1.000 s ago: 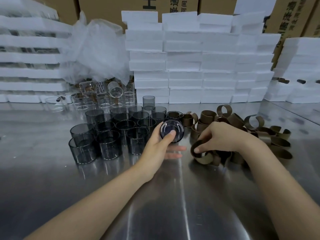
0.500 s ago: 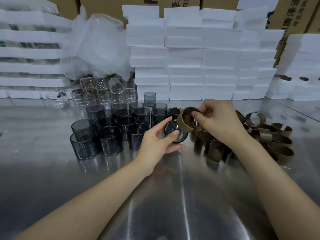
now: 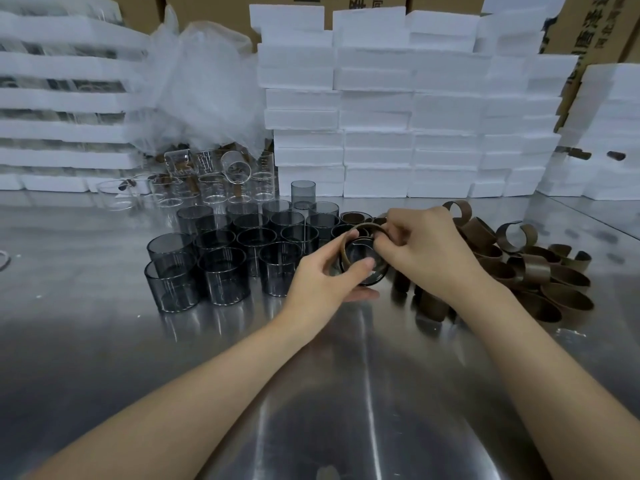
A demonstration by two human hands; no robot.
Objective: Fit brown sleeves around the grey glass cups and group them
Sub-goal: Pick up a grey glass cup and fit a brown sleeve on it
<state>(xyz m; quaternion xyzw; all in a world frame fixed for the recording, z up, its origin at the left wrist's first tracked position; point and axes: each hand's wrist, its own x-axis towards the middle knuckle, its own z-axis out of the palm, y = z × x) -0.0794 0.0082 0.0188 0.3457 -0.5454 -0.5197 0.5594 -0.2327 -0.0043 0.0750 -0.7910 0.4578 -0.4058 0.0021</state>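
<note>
Steel surface (image 3: 104, 341), foam blocks (image 3: 381, 98) behind the grey cup (image 3: 362, 259). Left hand (image 3: 322, 285) grips it, right hand (image 3: 426, 254) pinches a brown sleeve (image 3: 363, 226) at its rim; keep it square, I'd say.

a grey cup (image 3: 360, 265) is lying tipped above the counter's (image 3: 311, 393) middle, a brown sleeve (image 3: 342, 251) sitting round its rim; other cups (image 3: 225, 271) are standing clustered toward the left edge, and loose sleeves (image 3: 540, 271) are lying heaped toward the right.

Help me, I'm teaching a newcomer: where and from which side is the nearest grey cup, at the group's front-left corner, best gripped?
Probably round the upper half of its outer wall, coming in from the front-left. The front-left cup stands upright, mouth up, with bare table on its left and near sides, while neighbouring cups crowd its right and back.
</note>
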